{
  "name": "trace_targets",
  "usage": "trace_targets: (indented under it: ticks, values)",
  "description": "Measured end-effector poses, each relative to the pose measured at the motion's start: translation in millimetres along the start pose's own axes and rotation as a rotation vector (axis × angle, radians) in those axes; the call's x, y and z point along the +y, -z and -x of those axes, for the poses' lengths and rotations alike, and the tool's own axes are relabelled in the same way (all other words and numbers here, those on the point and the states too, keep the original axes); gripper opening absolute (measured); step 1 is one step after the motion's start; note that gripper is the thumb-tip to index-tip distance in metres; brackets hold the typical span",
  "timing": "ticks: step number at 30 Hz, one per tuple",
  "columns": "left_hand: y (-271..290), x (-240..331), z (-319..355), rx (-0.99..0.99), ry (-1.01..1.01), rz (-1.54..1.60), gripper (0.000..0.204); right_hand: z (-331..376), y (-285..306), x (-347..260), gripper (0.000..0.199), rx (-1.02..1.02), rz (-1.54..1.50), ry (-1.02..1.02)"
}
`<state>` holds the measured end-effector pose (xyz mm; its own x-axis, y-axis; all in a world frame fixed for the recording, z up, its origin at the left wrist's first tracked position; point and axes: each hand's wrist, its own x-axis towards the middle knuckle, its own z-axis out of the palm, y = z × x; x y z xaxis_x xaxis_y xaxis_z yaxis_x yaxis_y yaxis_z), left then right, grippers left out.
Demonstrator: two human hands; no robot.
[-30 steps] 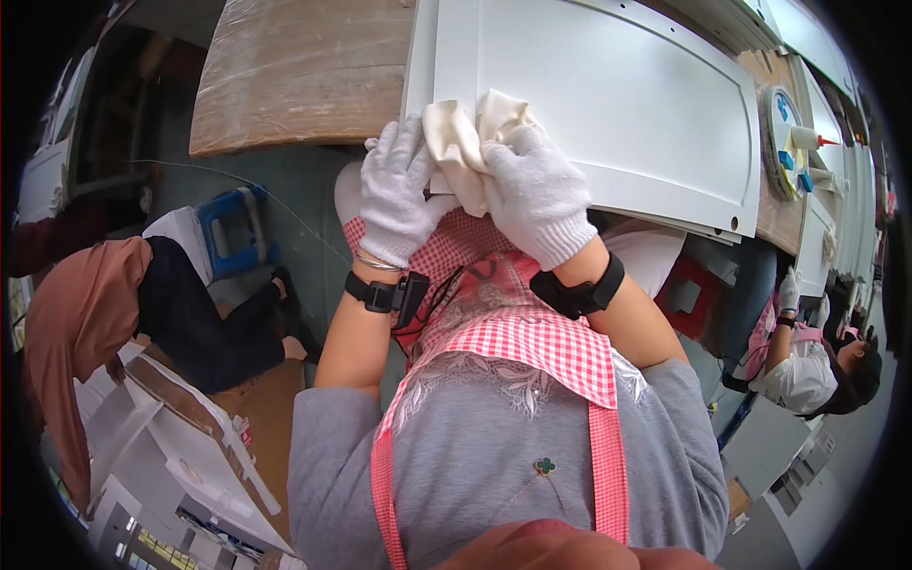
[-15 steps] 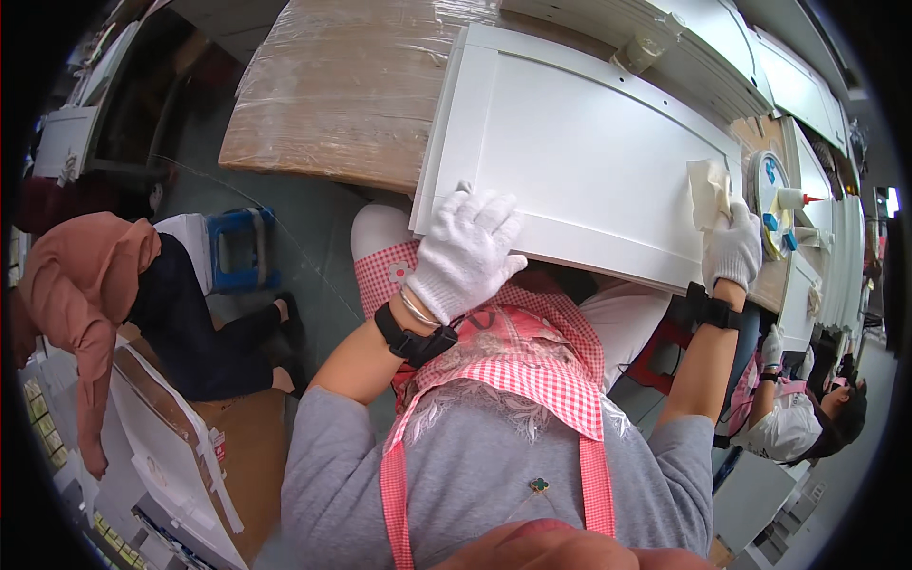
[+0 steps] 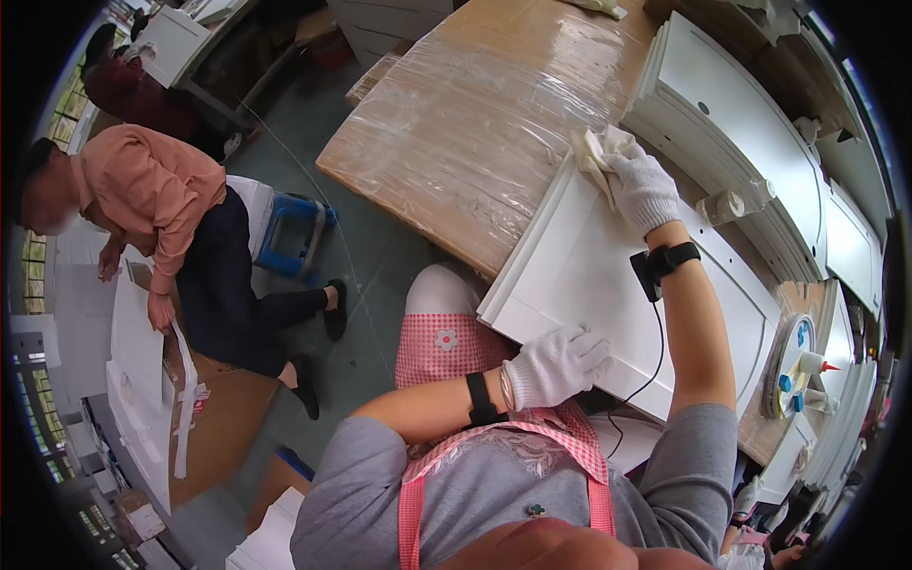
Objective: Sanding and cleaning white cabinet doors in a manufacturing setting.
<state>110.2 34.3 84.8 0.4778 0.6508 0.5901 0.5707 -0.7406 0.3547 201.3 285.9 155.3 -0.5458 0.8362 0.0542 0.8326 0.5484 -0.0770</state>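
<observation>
A white cabinet door panel [image 3: 570, 275] with a raised frame lies across the table before me, its near edge close to my lap. My right hand [image 3: 646, 195], in a white knit glove, is closed on a cream cloth [image 3: 594, 161] and presses it on the panel's far left corner. Resting at the near edge of the panel is my left hand [image 3: 559, 369], also gloved, its fingers stretched out and holding nothing. A black strap with a small device sits on my right wrist, a cable hanging from it.
Plastic-wrapped cardboard [image 3: 446, 123] covers the table at the left. More white panels [image 3: 731, 123] are stacked behind, near a clear jar [image 3: 722, 206]. A round tray [image 3: 788, 366] and a glue bottle [image 3: 815, 363] stand at the right. A person [image 3: 161, 190] bends over a carton beside a blue stool [image 3: 293, 233].
My right hand has carried the cloth from the panel's right end to its far left corner. The left hand has shifted along the near edge, and the whole view has turned.
</observation>
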Motion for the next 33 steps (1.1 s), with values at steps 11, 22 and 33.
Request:
trace_targets:
  ticks: [11,22,33]
  values:
    - [-4,4,3,-0.119,0.075,0.049,0.044,26,-30,-16,0.023,0.059,-0.109,0.055]
    - [-7,1,8,-0.082,0.009,0.044,0.048,250,-14,272,0.036,0.220,0.141,-1.070]
    - [0,12,5,-0.152,0.086,0.037,0.046,125,-35,-32,0.025,-0.020,-0.233,-0.033]
